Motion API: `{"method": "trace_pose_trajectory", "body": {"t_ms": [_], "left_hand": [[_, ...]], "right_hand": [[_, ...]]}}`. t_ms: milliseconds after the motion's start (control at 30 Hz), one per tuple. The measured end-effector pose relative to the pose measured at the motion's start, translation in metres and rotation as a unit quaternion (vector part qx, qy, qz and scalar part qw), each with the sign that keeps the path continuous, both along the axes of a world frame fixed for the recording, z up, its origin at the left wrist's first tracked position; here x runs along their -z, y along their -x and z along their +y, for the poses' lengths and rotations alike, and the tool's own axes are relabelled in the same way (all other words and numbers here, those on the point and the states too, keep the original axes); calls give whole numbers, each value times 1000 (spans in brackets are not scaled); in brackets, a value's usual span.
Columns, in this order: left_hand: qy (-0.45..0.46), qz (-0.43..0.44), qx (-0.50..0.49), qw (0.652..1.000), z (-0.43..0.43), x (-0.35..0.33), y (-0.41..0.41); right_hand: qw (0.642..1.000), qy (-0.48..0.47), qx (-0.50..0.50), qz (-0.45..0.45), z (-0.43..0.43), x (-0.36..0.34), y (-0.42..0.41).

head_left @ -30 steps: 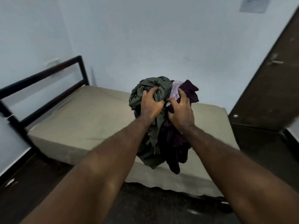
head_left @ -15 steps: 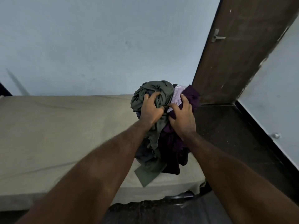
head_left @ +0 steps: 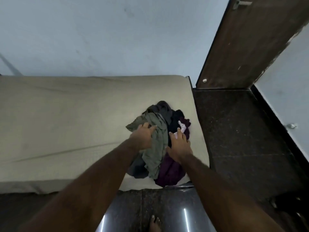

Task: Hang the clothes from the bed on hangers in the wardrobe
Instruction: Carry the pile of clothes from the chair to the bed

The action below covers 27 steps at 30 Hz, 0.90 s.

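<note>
Left of the clothes pile (head_left: 155,158) the bed (head_left: 66,123) offers a wide stretch of flat sheet for a reach. Behind the pile the wall (head_left: 100,39) closes the far side. Right of the pile the mattress ends at dark floor (head_left: 242,131), hemmed by a brown door (head_left: 250,47) that seems ajar.

Clothes pile (head_left: 164,114) sits crumpled on the bed (head_left: 66,123), at the mattress's right end near the front edge. Olive-green garment (head_left: 156,148) on top, draped front to back down the middle; purple one (head_left: 168,171) at front right, w/ its hem reaching the mattress edge; dk grey piece (head_left: 163,108) at the back; black fabric (head_left: 175,121) beside it; small pale lilac bit (head_left: 182,129) showing at right. Bed has a beige cover, lightly creased.
</note>
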<state>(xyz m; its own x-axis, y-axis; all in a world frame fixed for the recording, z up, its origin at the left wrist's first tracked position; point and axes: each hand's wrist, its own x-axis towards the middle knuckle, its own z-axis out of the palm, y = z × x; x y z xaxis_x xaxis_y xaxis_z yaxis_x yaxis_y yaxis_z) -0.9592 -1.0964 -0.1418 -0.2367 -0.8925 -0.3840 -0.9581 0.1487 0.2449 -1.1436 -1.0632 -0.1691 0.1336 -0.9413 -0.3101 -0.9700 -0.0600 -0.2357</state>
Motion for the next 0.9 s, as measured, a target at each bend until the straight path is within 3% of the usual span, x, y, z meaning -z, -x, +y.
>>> {"method": "trace_pose_trajectory", "body": {"t_ms": [267, 400, 600, 767, 900], "left_hand": [[-9, 17, -8, 1000, 54, 34, -2], [-10, 39, -75, 996, 96, 36, -29], [-21, -2, -173, 985, 189, 24, -88], [-3, 17, -302, 953, 304, 16, -139], [17, 24, -437, 899, 434, 6, -165]], "right_hand": [[997, 18, -77, -9, 25, 11, -27], [993, -9, -115, -15, 42, 16, -61], [979, -27, -195, -55, 106, 13, -133], [947, -34, -312, -63, 201, -2, -210], [909, -38, -408, -76, 310, -13, -255]]}}
